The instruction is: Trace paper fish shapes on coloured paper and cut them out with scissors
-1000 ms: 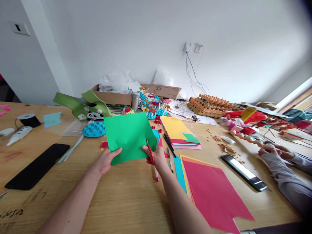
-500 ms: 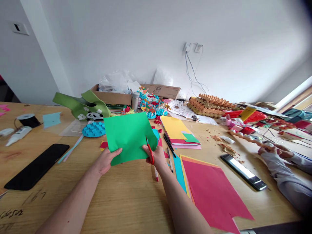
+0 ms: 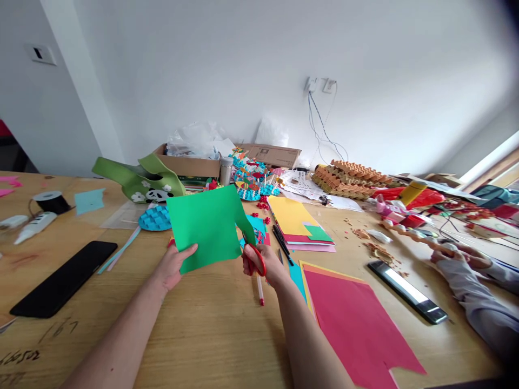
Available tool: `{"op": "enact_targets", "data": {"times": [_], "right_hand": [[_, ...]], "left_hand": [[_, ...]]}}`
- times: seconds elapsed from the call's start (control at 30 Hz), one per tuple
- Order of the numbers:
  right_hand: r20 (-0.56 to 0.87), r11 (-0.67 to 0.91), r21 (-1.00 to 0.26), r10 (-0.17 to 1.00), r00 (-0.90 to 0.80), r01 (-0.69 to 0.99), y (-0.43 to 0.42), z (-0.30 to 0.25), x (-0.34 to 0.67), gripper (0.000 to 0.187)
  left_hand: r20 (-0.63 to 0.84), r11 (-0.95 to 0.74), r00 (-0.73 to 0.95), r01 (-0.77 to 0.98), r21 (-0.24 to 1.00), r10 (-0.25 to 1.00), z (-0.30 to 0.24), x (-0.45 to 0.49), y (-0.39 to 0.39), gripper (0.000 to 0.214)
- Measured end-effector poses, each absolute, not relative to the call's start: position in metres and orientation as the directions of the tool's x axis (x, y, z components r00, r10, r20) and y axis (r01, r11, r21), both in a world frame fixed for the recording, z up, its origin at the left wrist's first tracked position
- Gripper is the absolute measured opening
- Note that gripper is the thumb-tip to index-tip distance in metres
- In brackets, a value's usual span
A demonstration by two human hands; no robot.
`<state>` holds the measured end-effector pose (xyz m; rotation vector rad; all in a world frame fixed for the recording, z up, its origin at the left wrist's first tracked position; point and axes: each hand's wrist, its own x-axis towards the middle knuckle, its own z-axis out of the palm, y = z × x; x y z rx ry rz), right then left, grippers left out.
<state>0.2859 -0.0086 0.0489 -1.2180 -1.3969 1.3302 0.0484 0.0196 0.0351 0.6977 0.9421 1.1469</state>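
My left hand (image 3: 173, 267) pinches the lower left corner of a green paper sheet (image 3: 205, 225) and holds it upright above the wooden table (image 3: 203, 335). My right hand (image 3: 265, 263) is closed through the handles of red scissors (image 3: 254, 257), whose blades sit in a cut at the sheet's right side. A narrow green strip hangs partly cut at the right edge of the sheet. A red pen (image 3: 260, 289) lies on the table just under my right hand.
A stack of red and yellow paper (image 3: 357, 324) lies at the right front. A black phone (image 3: 62, 276) lies at the left, another phone (image 3: 411, 292) at the right. Another person's hands (image 3: 460, 254) work at the far right. Boxes and craft clutter (image 3: 251, 173) fill the back.
The scissors have advanced up the sheet's right side, freeing a longer strip. The sheet has shifted slightly left and the camera has tipped a little downward.
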Motion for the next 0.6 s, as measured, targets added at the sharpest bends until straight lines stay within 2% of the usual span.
{"op": "enact_targets", "data": {"times": [0.17,0.27,0.33,0.47,0.53,0.6], "right_hand": [[-0.076,-0.057,-0.993,0.978,-0.193,0.100,-0.006,0.046,0.296,0.051],[-0.111,-0.096,-0.985,0.988,-0.105,0.142,-0.004,0.047,0.302,0.050],[-0.084,-0.085,-0.988,0.996,0.015,0.128,-0.003,0.049,0.305,0.050],[0.083,0.088,-0.996,0.946,0.314,-0.001,0.000,0.052,0.310,0.049],[0.133,0.174,-0.981,0.923,0.361,-0.084,0.001,0.052,0.311,0.046],[0.142,0.205,-0.966,0.932,0.334,-0.160,0.001,0.052,0.310,0.045]], "left_hand": [[-0.242,0.262,0.105,-0.475,0.840,0.965,0.040,0.047,0.019,0.069],[-0.244,0.251,0.080,-0.487,0.837,0.967,0.038,0.045,0.020,0.063],[-0.253,0.250,0.063,-0.494,0.833,0.965,0.037,0.043,0.021,0.056],[-0.255,0.253,0.061,-0.473,0.844,0.965,0.038,0.038,0.024,0.050],[-0.254,0.276,0.109,-0.445,0.852,0.961,0.041,0.037,0.022,0.053],[-0.268,0.324,0.189,-0.416,0.850,0.945,0.043,0.036,0.019,0.058]]}}
